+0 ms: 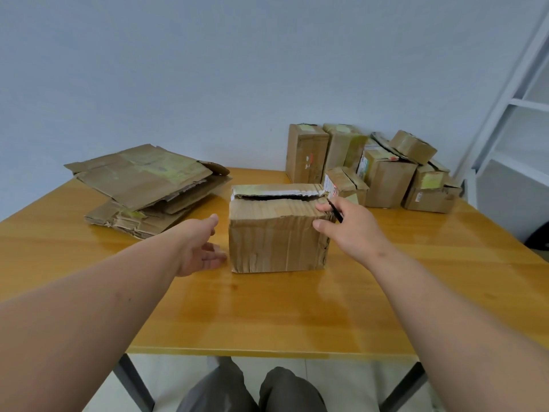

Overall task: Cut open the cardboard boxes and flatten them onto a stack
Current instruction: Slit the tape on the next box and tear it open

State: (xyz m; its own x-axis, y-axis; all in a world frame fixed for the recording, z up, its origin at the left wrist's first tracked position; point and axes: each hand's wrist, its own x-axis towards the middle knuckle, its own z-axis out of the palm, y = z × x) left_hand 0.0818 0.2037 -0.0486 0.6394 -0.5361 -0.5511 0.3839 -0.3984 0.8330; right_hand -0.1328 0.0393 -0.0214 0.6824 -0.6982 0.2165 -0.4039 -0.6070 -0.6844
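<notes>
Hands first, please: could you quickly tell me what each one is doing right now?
Left hand: open, fingers relaxed beside the box, holding nothing.
Right hand: grips a thin dark tool, fingers resting on the box's top right corner.

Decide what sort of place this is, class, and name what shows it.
Probably a plain workroom or storeroom: a bare wall, a wooden table carrying taped cardboard boxes and a stack of flattened cardboard, and white metal shelving at the right.
</notes>
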